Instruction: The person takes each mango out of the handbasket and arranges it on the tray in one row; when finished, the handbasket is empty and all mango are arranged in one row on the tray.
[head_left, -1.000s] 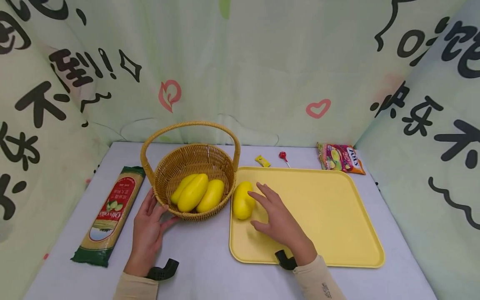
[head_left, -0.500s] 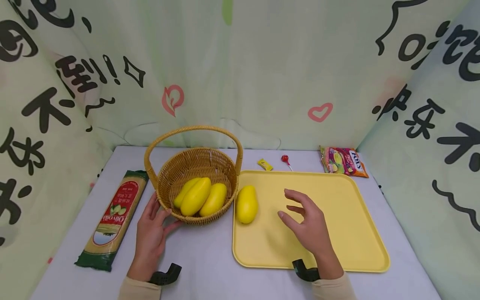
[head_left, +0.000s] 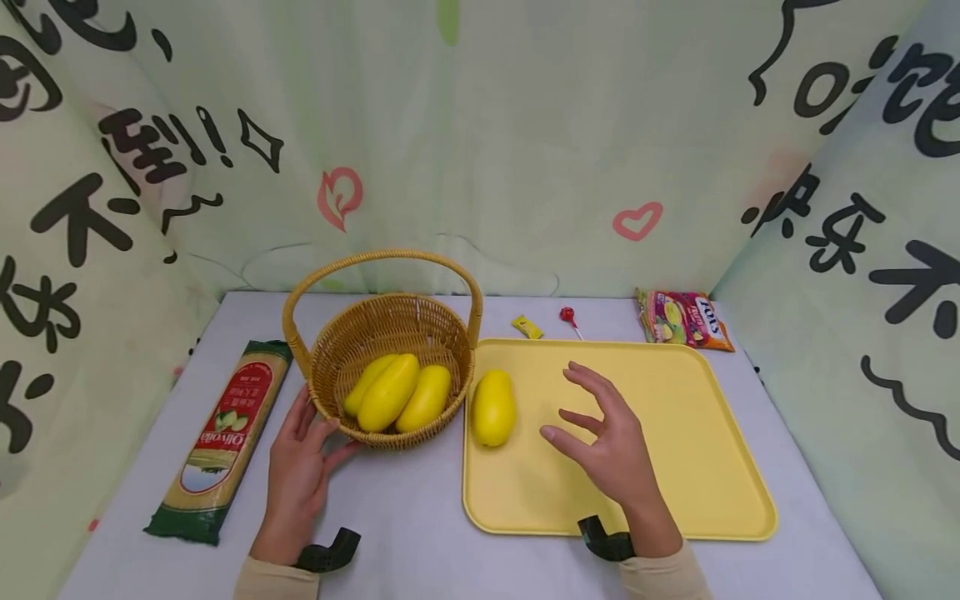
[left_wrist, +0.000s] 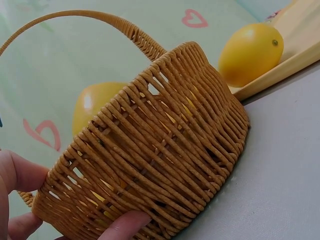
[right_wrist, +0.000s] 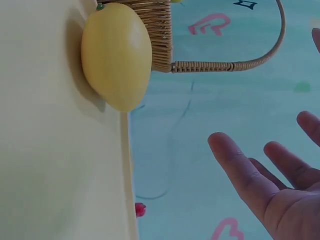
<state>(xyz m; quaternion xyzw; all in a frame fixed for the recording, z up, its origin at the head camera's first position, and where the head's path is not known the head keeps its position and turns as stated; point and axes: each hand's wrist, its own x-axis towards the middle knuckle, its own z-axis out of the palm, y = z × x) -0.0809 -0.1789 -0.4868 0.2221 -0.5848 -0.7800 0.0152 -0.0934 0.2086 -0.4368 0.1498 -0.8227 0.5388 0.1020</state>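
A wicker basket (head_left: 390, 329) with a tall arched handle stands left of the middle in the head view, several yellow mangoes (head_left: 390, 392) inside it. My left hand (head_left: 296, 483) holds the basket at its near left side. In the left wrist view, fingertips (left_wrist: 30, 172) touch the rim and another digit lies against the woven wall. One more mango (head_left: 493, 408) lies at the left edge of the yellow tray (head_left: 637, 467), next to the basket. My right hand (head_left: 611, 442) hovers over the tray to the right of that mango, fingers spread and holding nothing.
A long pasta packet (head_left: 225, 442) lies left of the basket. Behind the tray are a small yellow wrapped candy (head_left: 527, 326), a red lollipop (head_left: 567, 315) and a colourful candy bag (head_left: 684, 318). A printed curtain (head_left: 480, 150) encloses the white table (head_left: 405, 533).
My right hand has moved right, away from the mango on the tray, and has since stayed nearly still. The left hand keeps its place on the basket.
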